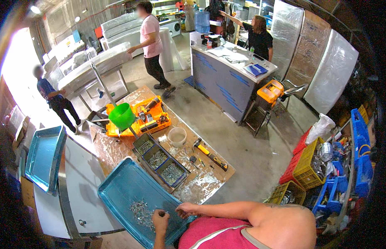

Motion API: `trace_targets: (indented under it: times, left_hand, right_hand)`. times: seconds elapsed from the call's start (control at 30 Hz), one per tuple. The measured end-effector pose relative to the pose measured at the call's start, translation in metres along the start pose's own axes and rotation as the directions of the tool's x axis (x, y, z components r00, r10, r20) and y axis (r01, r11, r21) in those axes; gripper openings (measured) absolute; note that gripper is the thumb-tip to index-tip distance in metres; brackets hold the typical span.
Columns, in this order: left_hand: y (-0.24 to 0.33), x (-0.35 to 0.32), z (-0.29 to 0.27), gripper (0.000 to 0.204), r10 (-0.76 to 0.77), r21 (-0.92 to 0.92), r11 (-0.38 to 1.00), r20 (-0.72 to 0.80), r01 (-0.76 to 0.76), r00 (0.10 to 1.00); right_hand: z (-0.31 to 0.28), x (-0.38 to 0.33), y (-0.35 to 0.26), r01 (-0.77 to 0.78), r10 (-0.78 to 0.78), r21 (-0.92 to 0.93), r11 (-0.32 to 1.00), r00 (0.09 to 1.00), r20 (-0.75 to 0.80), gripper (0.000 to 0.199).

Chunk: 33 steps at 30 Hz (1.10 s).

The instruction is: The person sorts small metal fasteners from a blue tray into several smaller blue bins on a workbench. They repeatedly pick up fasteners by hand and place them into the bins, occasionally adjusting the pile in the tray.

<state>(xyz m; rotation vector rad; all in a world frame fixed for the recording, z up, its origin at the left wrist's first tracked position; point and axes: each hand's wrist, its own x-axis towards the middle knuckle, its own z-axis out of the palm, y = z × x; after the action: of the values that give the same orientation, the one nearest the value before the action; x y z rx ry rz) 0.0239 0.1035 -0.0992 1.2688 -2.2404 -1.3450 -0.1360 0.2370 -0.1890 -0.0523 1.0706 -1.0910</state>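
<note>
A blue plastic tray (pixel 118 182) lies in front of me with a loose pile of small metal screws (pixel 142 212) in it. Over the tray's near part, my left hand (pixel 160 218) is closed with its fingertips together; what they hold, if anything, is too small to name. Close to its right, my right hand (pixel 186 210) has its fingers curled together above the tray's edge, and its contents are hidden. Beyond the tray, a dark divided bin (pixel 160 159) holds screws and other small fasteners in its compartments.
On the worn wooden table (pixel 209 182) are a yellow-handled hammer (pixel 210 155), a clear tub (pixel 177 137), a green bowl (pixel 122 116) and an orange tool case (pixel 163 120). Another blue tray (pixel 44 157) stands left. Yellow crates (pixel 311 164) stand right. Three people are farther off.
</note>
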Motion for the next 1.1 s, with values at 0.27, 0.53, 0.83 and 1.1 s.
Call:
trace_targets:
  times: [0.27, 0.53, 0.83, 1.1]
  left_hand:
    - [0.035, -0.016, 0.031, 0.025, 0.214, 0.024, 0.977, 0.014, -0.214, 0.977]
    - [-0.019, 0.011, 0.016, 0.027, 0.041, 0.052, 0.998, -0.126, -0.034, 0.991]
    - [-0.058, 0.016, -0.018, 0.028, -0.047, 0.080, 0.995, -0.211, 0.066, 0.976]
    - [-0.058, -0.010, -0.011, 0.030, -0.105, 0.157, 0.978, -0.188, 0.135, 0.977]
  right_hand:
    - [0.014, 0.022, -0.005, -0.073, 0.077, 0.075, 0.995, 0.996, -0.051, 0.033]
    - [0.007, -0.007, -0.011, 0.067, -0.069, -0.307, 0.949, 0.998, 0.004, 0.034]
    - [-0.019, -0.064, -0.032, 0.089, -0.094, -0.291, 0.952, 0.996, -0.002, 0.034]
    - [0.010, -0.082, -0.044, -0.044, 0.017, -0.216, 0.975, 0.992, -0.126, 0.025]
